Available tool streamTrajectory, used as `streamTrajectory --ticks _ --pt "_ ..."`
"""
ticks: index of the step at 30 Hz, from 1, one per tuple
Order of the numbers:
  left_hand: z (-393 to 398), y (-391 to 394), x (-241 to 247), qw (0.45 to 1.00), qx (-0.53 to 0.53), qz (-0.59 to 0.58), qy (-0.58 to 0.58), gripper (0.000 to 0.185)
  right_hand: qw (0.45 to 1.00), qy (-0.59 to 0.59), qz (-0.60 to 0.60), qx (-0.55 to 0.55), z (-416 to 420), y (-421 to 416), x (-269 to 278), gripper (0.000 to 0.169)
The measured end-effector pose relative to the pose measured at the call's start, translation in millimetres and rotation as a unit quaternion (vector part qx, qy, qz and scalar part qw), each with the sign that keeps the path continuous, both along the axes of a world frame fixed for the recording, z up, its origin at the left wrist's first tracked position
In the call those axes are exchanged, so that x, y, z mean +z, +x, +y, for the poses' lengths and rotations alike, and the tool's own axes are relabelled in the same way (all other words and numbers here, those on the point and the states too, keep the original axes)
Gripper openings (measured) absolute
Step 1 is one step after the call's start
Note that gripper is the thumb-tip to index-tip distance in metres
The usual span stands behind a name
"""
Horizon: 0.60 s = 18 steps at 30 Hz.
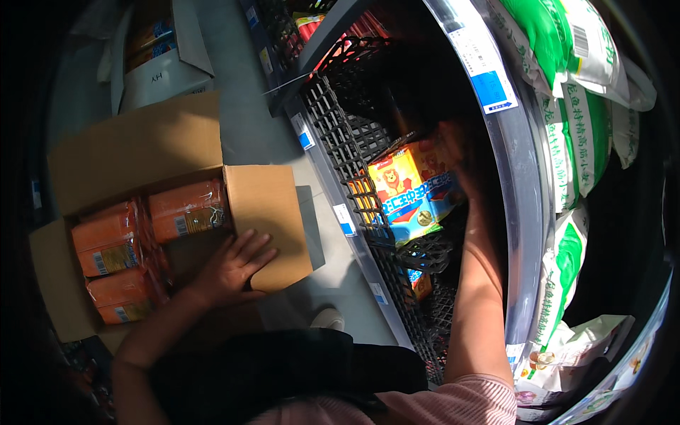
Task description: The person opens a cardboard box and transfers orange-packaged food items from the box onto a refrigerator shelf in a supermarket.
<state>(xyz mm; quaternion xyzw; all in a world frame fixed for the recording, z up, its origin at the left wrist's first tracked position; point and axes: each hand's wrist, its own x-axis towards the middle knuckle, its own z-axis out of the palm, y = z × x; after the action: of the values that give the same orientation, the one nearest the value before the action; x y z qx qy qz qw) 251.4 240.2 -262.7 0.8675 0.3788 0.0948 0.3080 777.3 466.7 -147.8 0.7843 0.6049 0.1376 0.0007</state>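
Note:
My left hand (236,263) rests on the inner edge of an open cardboard box's flap (273,223), its fingers spread. Inside that box sit several orange plastic-wrapped packs (186,210), with a dark gap near my left wrist. My right hand (454,154) reaches into the shelf at the right side of yellow and blue snack packs (406,194) that bear a cartoon lion. Deep shadow hides its fingers, so its grip is unclear. The packs stand upright in a black mesh basket (364,154).
Price tags line the grey shelf edge (366,265). Green and white sacks (574,138) are stacked on the upper shelf to the right. A second open carton (164,79) stands on the floor at the upper left. A shoe (328,319) shows below me.

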Motion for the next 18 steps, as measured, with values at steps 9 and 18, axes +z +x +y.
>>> streamTrajectory --ticks 9,18 --pt "3 -14 -18 0.994 0.053 -0.097 0.012 0.073 0.957 0.077 -0.066 0.273 -40 -108 18 0.05" --pt "28 -88 -114 0.893 0.276 0.291 0.205 0.074 0.873 -0.066 0.293 0.384 -178 -300 -7 0.057"
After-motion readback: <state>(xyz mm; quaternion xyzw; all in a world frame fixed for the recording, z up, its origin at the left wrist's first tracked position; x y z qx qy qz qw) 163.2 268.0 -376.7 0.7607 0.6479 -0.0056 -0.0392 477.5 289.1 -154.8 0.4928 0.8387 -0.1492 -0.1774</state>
